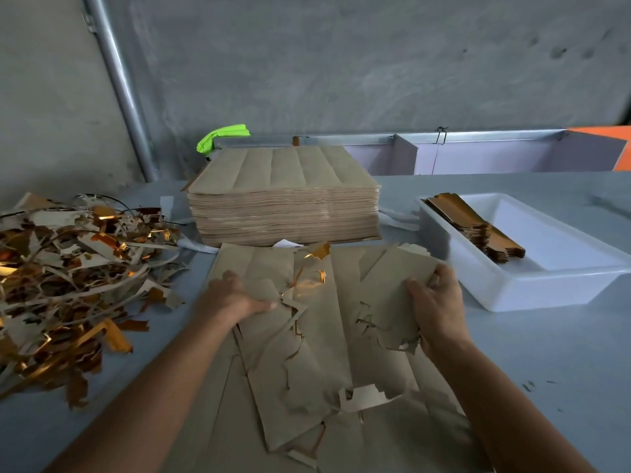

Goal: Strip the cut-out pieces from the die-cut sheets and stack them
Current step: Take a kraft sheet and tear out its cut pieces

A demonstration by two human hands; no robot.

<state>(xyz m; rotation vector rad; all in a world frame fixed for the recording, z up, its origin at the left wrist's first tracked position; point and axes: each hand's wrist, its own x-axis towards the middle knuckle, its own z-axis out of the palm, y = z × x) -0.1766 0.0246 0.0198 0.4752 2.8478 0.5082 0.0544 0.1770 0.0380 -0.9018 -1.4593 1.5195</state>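
Brown sheets (307, 353) (gold-backed), white tray (512, 291)

A single head-worn wide-angle camera looks forward and down from close above the left hand (235, 295) and right hand (433, 302), both forearms entering from the bottom edge, the grey wall (341, 63) bowed beyond them.

— What lies nearest on the table (546, 353)?
— A loose sheet (307, 353), with the left hand (235, 297) resting on its left part and the right hand (433, 302) gripping a torn piece (389, 288) at its right edge.
— And behind it?
— The stack (285, 199), just behind the sheet, near the wall (341, 63).
— The sides?
— Scraps (68, 278) heaped well to the left; a tray (512, 291) to the right, with cut-outs (478, 227) lying in its left part.
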